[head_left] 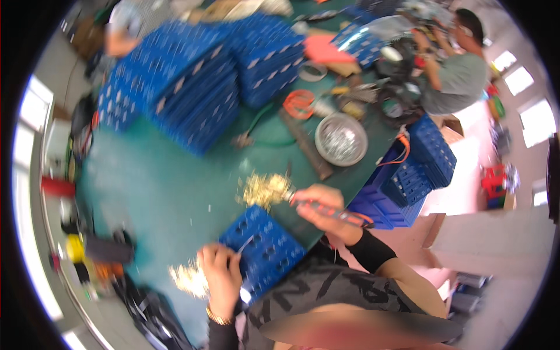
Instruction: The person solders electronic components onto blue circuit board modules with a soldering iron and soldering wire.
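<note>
A blue panel with dark holes (263, 248) lies on the green table in front of me. My left hand (220, 273) is closed at the panel's left edge, fingers curled. A thin pale strip (245, 244) sticks out by its fingertips; whether they grip it is blurred. Beside that hand spreads a bunch of pale, thin pieces (188, 280). My right hand (324, 209) is wrapped round a slim tool with a red and dark handle (344, 214). The tool points left at a pile of thin yellowish pieces (263, 190) behind the panel; its tip is hard to make out.
Tall stacks of blue panels (195, 87) stand at the back left. A round bowl of small shiny parts (341, 139) and a brown bar (305, 143) lie to the right. Blue crates (391, 198) stand beyond the table's right edge. A co-worker (458, 76) sits at the far right.
</note>
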Tool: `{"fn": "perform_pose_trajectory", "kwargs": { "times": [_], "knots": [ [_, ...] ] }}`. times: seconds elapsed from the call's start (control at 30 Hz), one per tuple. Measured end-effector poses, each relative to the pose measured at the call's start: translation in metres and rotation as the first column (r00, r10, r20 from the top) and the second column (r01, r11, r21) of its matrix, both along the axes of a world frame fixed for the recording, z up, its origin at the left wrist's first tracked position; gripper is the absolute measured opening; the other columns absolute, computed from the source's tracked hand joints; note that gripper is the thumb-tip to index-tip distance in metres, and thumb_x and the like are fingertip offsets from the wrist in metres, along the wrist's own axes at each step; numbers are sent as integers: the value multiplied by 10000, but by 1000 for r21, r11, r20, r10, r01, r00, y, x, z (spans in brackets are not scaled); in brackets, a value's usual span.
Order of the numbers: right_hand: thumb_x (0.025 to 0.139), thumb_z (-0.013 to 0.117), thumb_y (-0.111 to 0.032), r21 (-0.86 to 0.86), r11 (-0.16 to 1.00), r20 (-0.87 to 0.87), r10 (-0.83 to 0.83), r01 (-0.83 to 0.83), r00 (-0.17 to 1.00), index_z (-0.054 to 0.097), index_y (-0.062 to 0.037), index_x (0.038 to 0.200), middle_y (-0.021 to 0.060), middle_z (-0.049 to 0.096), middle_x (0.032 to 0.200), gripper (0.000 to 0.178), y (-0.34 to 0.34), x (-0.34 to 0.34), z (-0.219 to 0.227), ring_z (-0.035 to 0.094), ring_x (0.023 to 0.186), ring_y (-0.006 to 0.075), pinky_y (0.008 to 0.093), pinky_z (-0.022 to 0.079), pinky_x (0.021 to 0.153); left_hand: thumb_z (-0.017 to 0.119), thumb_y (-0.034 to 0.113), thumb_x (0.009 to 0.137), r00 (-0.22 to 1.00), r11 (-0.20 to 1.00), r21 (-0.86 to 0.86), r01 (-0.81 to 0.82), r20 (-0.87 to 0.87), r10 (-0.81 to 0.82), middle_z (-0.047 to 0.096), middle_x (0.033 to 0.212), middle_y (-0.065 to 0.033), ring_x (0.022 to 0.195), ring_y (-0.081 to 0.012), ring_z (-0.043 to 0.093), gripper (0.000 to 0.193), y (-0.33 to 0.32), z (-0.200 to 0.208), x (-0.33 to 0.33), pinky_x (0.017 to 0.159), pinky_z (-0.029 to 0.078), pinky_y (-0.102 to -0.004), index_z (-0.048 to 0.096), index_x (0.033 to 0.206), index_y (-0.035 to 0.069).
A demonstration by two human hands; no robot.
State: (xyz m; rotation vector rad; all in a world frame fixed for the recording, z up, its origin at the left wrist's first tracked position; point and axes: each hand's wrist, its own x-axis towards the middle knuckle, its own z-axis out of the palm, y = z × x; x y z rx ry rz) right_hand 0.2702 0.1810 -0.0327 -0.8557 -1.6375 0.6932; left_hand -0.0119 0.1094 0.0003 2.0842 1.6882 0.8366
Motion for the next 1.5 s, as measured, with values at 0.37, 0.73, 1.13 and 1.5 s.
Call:
{"fn": "perform_pose_trajectory", "kwargs": {
  "times": [0.37,0.73,1.13,1.5],
  "knots": [
    [843,748,-27,-271,832,-364,377,-484,852,655,-38,1124,85,710,911,296,-6,-74,-3,691,853,152,286,547,752,748,22,806,965,988,153,22,255,-61,600,739,-61,560,-136,522,104,0,-8,9,516,434,-263,650,804,56],
    [861,710,11,-155,823,-337,476,-546,813,620,-36,1165,93,697,1031,321,-3,-72,-9,696,931,167,288,560,793,773,112,822,995,985,162,65,65,-77,588,702,-60,536,-148,525,106,10,-12,2,483,440,-288,702,899,96],
    [948,557,-94,-118,827,50,558,-550,828,679,-48,1139,95,683,971,231,12,-44,16,672,848,212,297,535,781,711,-18,754,994,990,94,105,4,-106,622,757,-108,645,-292,587,115,-1,-6,17,579,478,-384,626,781,54],
    [829,757,-134,-17,1000,8,10,-10,1000,664,-9,1167,100,680,874,373,-1,-22,13,621,645,150,252,482,586,682,-15,666,998,995,96,-20,63,14,676,992,-74,916,-284,613,150,21,-25,5,822,445,-397,570,727,63]
  ]
}}
